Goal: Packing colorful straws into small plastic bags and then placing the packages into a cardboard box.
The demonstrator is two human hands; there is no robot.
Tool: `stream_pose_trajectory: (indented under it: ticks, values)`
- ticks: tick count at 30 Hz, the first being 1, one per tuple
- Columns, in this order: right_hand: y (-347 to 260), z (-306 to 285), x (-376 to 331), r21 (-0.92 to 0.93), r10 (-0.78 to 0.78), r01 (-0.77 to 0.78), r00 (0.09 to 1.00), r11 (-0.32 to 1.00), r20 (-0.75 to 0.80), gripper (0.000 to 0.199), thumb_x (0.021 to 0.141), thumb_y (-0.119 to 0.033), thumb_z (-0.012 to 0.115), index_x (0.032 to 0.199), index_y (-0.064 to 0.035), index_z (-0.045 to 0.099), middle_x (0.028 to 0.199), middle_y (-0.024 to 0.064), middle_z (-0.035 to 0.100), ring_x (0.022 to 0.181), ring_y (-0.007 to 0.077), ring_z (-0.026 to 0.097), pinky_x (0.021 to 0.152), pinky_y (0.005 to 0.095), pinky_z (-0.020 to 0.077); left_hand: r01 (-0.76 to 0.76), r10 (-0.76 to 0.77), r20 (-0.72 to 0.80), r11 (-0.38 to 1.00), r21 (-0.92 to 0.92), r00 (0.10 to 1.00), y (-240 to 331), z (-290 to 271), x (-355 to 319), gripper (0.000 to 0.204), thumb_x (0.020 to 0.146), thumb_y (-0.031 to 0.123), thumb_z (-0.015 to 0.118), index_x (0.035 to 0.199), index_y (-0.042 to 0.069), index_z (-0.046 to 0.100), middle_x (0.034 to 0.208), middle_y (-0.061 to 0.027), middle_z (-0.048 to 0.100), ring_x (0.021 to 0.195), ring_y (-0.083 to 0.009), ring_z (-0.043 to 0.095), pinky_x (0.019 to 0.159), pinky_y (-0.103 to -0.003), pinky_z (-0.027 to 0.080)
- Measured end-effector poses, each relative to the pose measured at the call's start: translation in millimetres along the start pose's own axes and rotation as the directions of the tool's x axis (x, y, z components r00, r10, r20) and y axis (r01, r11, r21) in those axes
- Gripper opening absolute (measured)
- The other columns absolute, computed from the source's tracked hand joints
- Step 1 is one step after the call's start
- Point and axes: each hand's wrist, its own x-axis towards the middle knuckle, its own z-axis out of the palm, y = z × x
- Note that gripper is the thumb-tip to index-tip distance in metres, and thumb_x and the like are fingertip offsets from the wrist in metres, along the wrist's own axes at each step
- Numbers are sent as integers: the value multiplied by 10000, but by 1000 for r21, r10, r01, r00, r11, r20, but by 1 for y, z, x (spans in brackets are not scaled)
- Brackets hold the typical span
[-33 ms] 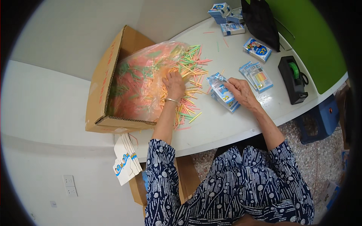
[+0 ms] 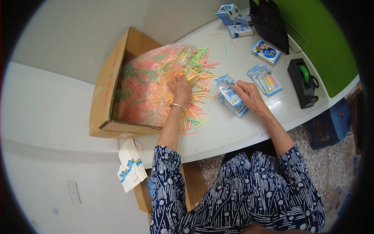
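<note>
White tabletop curves through a plain room with pale walls, and a person in a dark blue patterned top sits at its near edge. Farthest to the left of the fingers, a stack of flat white printed cards hangs off the table's edge, below an open cardboard box lying on its side. Out of that box spills a clear plastic bag stuffed with thin coloured sticks, pink, green, yellow and orange, which fan out across the table. The left hand, a thin bangle at its wrist, lies palm down on the pile just at the bag's mouth, fingers spread wide among the sticks; I cannot tell whether any are pinched under them. Just to the right, the right hand holds the top of a small stack of blue-and-white packets, fingers curled narrow round its edge, the stack resting on the table between the two hands. Beyond the right fingers lie two more flat packets showing sticks inside, a small blue box farther back, then a black tape dispenser with a green roll. At the far back sit more blue-and-white boxes beside a black bag, against a green panel.
</note>
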Motion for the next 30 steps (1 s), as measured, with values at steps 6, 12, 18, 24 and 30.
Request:
stream_pose_trajectory:
  ticks: [6,12,18,24,30]
  values:
    - [-4,20,7,364,193,-162,980,917,-48,308,931,-295,515,714,-77,508,648,-26,427,635,53,362,563,236,300,419,-370,201,835,-356,907,2,-36,5,229,890,177,474,975,-28,530,906,-154,610,938,-320,538,807,-501,368]
    - [-21,83,41,817,408,-226,913,530,-12,264,929,-288,516,986,-45,599,965,71,635,934,173,576,837,246,430,413,-118,491,-397,-820,863,27,-57,5,328,960,280,446,982,-36,529,908,-131,620,839,-199,598,725,-300,474]
    - [-2,132,70,999,397,-4,918,-35,17,125,908,-83,478,921,8,564,907,110,617,844,178,579,793,288,482,98,-335,348,-583,-806,876,83,-53,-8,153,925,119,520,998,-13,547,932,-89,597,871,-161,566,786,-281,465]
    - [-15,139,66,1000,534,21,845,-22,-6,189,949,-141,471,897,19,557,844,94,582,780,176,535,745,310,458,96,-488,423,-562,-821,763,97,-53,-14,144,897,107,574,989,-4,569,941,-60,603,845,-132,581,755,-253,487]
    - [-16,127,64,980,402,-38,915,194,-44,154,921,-181,553,931,-30,584,915,54,622,826,120,575,776,265,474,75,-418,408,-618,-783,812,80,-52,-13,181,945,159,507,1005,-8,542,941,-71,598,834,-143,588,743,-269,499]
